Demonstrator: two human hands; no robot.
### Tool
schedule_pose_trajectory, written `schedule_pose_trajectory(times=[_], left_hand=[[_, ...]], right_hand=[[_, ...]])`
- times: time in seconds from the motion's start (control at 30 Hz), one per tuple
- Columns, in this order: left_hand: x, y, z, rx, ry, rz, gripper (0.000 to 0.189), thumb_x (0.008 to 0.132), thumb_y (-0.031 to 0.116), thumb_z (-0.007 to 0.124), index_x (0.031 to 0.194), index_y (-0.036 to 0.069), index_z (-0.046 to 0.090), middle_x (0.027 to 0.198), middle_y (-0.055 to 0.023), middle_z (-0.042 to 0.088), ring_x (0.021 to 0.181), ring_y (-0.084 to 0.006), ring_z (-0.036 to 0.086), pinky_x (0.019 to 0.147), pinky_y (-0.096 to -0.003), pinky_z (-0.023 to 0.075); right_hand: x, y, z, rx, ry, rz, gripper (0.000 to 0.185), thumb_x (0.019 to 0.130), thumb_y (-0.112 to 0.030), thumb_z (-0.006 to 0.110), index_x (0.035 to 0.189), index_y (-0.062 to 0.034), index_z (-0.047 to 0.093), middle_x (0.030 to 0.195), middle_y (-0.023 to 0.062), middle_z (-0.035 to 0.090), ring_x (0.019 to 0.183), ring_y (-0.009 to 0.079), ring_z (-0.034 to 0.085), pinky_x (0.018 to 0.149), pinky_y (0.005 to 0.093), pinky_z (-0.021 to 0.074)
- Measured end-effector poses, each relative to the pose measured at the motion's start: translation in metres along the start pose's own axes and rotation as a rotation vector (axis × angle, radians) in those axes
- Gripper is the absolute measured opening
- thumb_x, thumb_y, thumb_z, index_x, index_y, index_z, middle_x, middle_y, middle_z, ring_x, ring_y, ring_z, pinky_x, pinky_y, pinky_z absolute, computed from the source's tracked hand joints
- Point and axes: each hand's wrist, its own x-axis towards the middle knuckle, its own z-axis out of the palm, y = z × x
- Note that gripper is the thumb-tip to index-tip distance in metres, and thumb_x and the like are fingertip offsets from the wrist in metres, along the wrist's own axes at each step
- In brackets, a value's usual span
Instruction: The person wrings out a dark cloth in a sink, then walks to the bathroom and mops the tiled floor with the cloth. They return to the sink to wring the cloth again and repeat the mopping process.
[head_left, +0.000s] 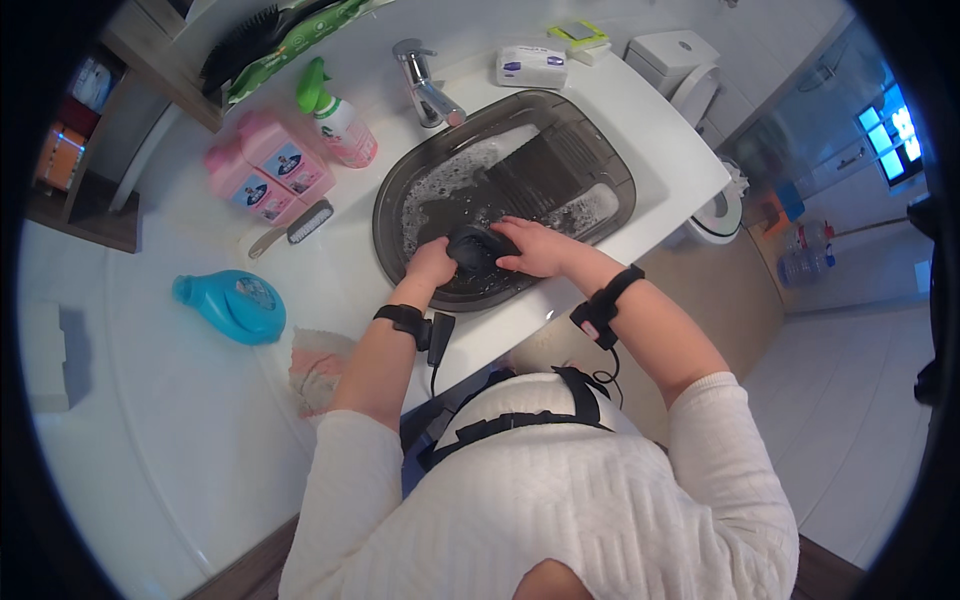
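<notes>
A dark wet cloth item (474, 250), perhaps a sock or small garment, is bunched at the near side of a grey translucent plastic washbasin (386, 264). My left hand (433, 262) grips its left side, fingers curled into it. From the right, my right hand (531, 246) bears on the cloth with thumb and fingers spread around its edge. Soapy water with white foam (442, 180) surrounds both hands. A ribbed washboard (544, 169) is moulded into the basin's far right part. What lies beneath the cloth is hidden.
The basin sits over a white sink counter (675, 176), below a chrome faucet (427, 86). To the left stand pink detergent bottles (274, 169), a spray bottle (337, 124), a scrub brush (310, 222), a blue bottle (236, 306) and a rag (319, 367). A tissue pack (531, 67) lies behind.
</notes>
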Motion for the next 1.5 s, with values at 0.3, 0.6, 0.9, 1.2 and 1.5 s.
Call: schedule_pose_trajectory(times=[0.3,0.6,0.9,1.2,1.5], left_hand=[[-0.022,0.031,-0.044,-1.495,-0.007,-0.06,0.047,0.093,-0.001,0.043,0.14,0.008,0.043,0.126,-0.0102,0.059,0.109,-0.0242,0.061,0.092,-0.0451,0.0513],[-0.034,0.047,-0.04,-1.867,-0.123,-0.005,0.037,0.096,0.008,0.044,0.133,0.007,0.047,0.135,-0.0175,0.053,0.124,-0.0366,0.052,0.105,-0.0605,0.041],[-0.017,0.064,-0.037,-2.183,-0.052,-0.179,0.059,0.093,0.061,0.054,0.127,0.013,0.053,0.132,-0.0114,0.054,0.12,-0.0302,0.054,0.103,-0.0542,0.0427],[-0.005,0.103,-0.028,-1.863,0.376,-0.481,0.035,0.094,0.032,0.062,0.123,0.012,0.056,0.112,-0.0055,0.064,0.102,-0.0233,0.064,0.082,-0.0429,0.0529],[0.002,0.085,-0.005,-0.816,0.771,0.078,0.024,0.086,0.018,0.07,0.101,0.001,0.064,0.092,-0.0047,0.066,0.08,-0.0132,0.063,0.065,-0.0293,0.0521]], right_hand=[[0.021,0.004,-0.019,1.132,-0.014,0.506,0.087,0.089,-0.074,0.042,0.151,-0.0138,0.035,0.154,0.012,0.037,0.143,0.0326,0.029,0.105,0.0585,0.0353],[0.039,0.001,-0.044,1.758,0.199,0.168,0.035,0.086,-0.01,0.065,0.121,-0.0094,0.062,0.108,0.0073,0.066,0.09,0.0192,0.066,0.076,0.0338,0.0562],[0.027,-0.037,-0.052,0.302,0.333,-0.628,0.036,0.083,-0.016,0.066,0.119,-0.0147,0.065,0.132,0.0155,0.052,0.125,0.0364,0.046,0.107,0.0435,0.038],[0.06,-0.018,-0.026,0.595,0.436,-0.102,0.044,0.096,-0.041,0.054,0.126,-0.0082,0.058,0.121,0.0216,0.058,0.113,0.0397,0.055,0.1,0.0396,0.0427],[0.064,-0.005,-0.024,0.75,0.238,0.214,0.048,0.099,-0.041,0.046,0.118,-0.0003,0.064,0.112,0.0249,0.066,0.109,0.0407,0.061,0.094,0.0421,0.0465]])
